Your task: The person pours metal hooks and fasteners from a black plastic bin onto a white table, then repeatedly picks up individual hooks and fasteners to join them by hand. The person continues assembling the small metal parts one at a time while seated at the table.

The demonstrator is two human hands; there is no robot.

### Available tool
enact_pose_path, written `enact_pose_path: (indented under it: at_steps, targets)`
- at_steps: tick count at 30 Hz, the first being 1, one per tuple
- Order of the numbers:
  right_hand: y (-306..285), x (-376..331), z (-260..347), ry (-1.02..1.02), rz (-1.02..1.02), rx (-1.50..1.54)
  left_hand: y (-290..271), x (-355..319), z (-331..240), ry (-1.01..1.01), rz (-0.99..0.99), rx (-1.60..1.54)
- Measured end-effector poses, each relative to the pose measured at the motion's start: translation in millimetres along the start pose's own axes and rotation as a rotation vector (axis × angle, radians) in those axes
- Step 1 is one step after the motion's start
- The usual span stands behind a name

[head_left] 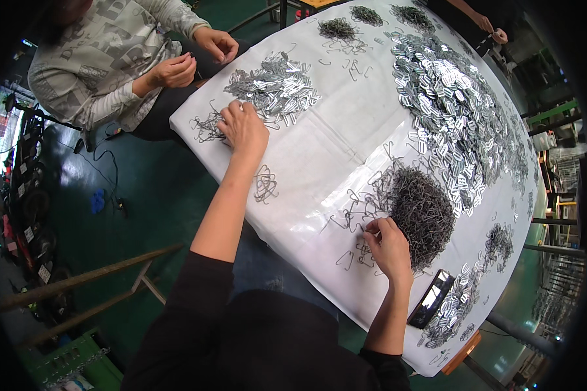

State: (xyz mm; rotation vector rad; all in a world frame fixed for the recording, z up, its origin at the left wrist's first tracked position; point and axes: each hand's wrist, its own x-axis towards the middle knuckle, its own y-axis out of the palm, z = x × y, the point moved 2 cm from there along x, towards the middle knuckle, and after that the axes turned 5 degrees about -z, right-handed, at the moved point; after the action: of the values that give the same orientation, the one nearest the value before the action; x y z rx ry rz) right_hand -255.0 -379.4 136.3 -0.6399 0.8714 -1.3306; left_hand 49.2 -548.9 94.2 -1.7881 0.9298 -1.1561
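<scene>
My left hand [244, 132] reaches across the table's left side, palm down, its fingers bent and drawn together. It lies between a small heap of bent wire hooks [207, 128] and a pile of flat silver slotted metal pieces [277, 88]. Its fingertips are partly hidden, so what they hold cannot be made out. At the near edge of a big mound of dark wire hooks [424, 212], my right hand [389, 247] has thumb and fingers pinched together among loose hooks [359, 212]. Anything in that pinch is too small to make out.
A white-covered table [319, 153] carries a large silver pile [453, 98] and a loose hook cluster [265, 184]. A black phone [432, 298] lies near right. A co-worker's hands [176, 70] are at far left; another person's hands [492, 31] show at far right.
</scene>
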Motion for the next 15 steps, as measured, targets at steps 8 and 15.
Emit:
enact_pose_path:
  at_steps: [8, 15]
  targets:
    - [0, -17, 3, -0.005, -0.045, 0.037, 61, 43, -66, 0.125, -0.108, -0.123]
    - [7, -27, -9, 0.036, -0.05, -0.023, 67, -24, -100, 0.352, -0.032, -0.343]
